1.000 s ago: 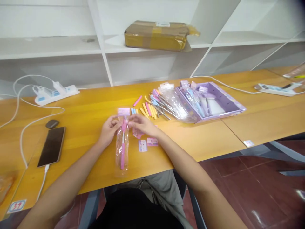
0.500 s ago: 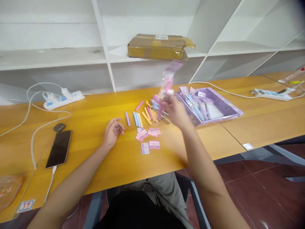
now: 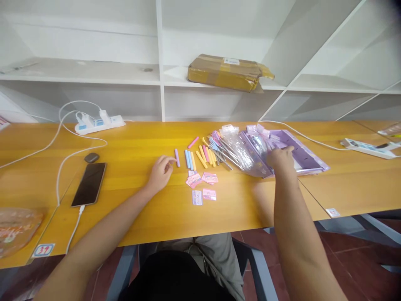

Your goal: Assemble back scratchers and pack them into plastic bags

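Touching left hand (image 3: 160, 173): has come to the purple stick (image 3: 177, 158), fingers loosely curled; whether they pinch it, I cannot tell.
Short sticks: blue pair (image 3: 188, 159), then yellow and pink ones (image 3: 207, 155), midway between the front and back edges of the wooden worktop (image 3: 140, 142).
Small pink and lilac printed cards (image 3: 194, 179): nearer the worktop's front edge.
Metal rods with coloured ends (image 3: 223, 147): beside clear plastic bags (image 3: 241, 152), which lie against the tray's left edge.
Purple open-topped tray (image 3: 315, 158): packets fill its left part.
Right hand (image 3: 280, 157): has swung over the tray, its grip unreadable; the pink packet cannot be singled out.
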A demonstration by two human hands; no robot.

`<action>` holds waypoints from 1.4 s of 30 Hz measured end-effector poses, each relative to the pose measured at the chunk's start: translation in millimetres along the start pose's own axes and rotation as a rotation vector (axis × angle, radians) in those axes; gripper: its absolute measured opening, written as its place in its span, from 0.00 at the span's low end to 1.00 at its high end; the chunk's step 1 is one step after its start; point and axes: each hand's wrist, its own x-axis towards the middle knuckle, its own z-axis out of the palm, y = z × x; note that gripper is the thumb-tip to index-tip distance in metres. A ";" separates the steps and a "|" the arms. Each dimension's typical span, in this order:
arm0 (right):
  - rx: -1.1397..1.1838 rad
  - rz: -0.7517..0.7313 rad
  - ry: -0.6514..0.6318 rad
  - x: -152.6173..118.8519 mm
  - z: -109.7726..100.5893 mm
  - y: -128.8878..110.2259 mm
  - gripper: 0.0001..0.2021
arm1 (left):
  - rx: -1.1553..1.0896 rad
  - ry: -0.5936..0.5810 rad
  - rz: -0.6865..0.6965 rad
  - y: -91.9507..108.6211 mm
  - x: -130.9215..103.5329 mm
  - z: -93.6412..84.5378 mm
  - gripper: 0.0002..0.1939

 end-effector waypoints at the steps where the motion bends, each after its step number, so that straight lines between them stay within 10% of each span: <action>1: -0.019 0.036 -0.002 0.7 1.7 -4.2 0.14 | 0.123 -0.036 0.047 -1.0 0.3 0.1 0.13; 12: 0.191 -0.037 -0.129 -32.9 51.6 -134.8 0.17 | 0.407 -0.181 0.077 -12.9 0.8 3.0 0.16; 23: 0.062 0.031 -0.285 -44.5 69.9 -125.6 0.17 | 0.317 -0.082 -0.036 -13.6 2.1 4.6 0.08; 33: 0.482 0.081 0.264 -50.2 43.6 -151.1 0.21 | 0.250 -0.067 -0.063 -10.3 2.6 -1.4 0.13; 42: 1.392 0.318 -0.184 -59.4 60.0 -178.4 0.27 | 0.153 -0.101 -0.046 -4.9 2.0 0.6 0.07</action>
